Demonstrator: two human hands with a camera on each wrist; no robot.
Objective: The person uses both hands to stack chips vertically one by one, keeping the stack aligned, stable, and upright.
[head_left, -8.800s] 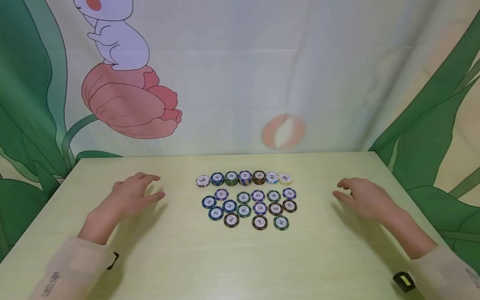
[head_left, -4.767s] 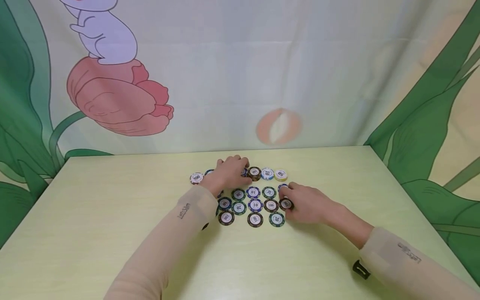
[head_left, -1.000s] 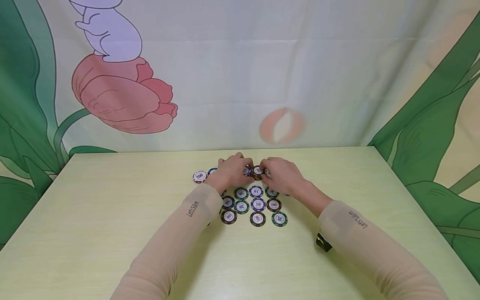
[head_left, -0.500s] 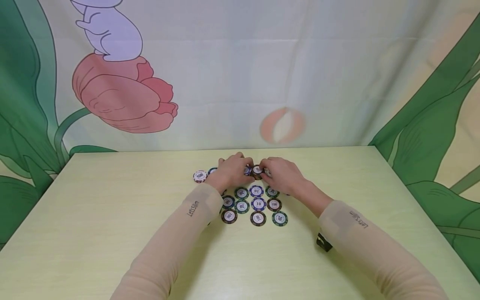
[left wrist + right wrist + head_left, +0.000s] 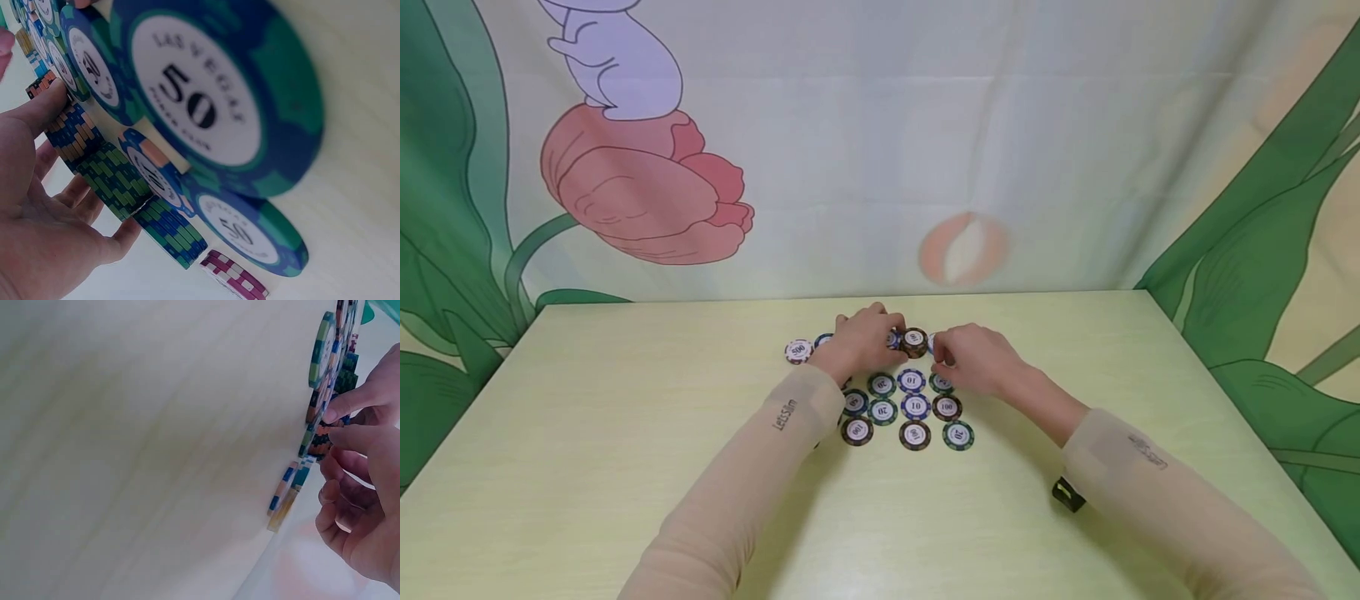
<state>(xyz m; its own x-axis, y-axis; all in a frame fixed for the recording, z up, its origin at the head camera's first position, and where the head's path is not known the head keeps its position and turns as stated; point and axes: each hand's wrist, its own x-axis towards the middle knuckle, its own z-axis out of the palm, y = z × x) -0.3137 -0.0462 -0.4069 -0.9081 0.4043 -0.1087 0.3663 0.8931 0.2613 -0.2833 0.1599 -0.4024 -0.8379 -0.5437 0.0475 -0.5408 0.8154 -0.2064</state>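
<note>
In the head view my left hand (image 5: 861, 342) lies over the back row of poker chip stacks. Its thumb is on the near side and its fingers are behind, beside the brown stack (image 5: 915, 340). The left wrist view shows the thumb at the black-and-orange stack (image 5: 39, 86), with a blue stack (image 5: 74, 131) and a green stack (image 5: 114, 181) between palm and table. Just right of the brown stack, my right hand (image 5: 979, 358) is loosely curled with nothing visible in it. It covers most of the light blue stack (image 5: 932, 343).
Loose chips lie flat in front: green ones (image 5: 882, 412), blue ones (image 5: 915, 407) and brown ones (image 5: 914, 435). A white 500 chip stack (image 5: 798, 351) ends the row on the left. The pale table (image 5: 625, 400) meets a printed curtain (image 5: 850, 167) behind.
The right hand has drawn back from the brown stack, slightly right and nearer. Earlier it held a brown chip at the right, now gone from there. The left hand has stayed in place.
</note>
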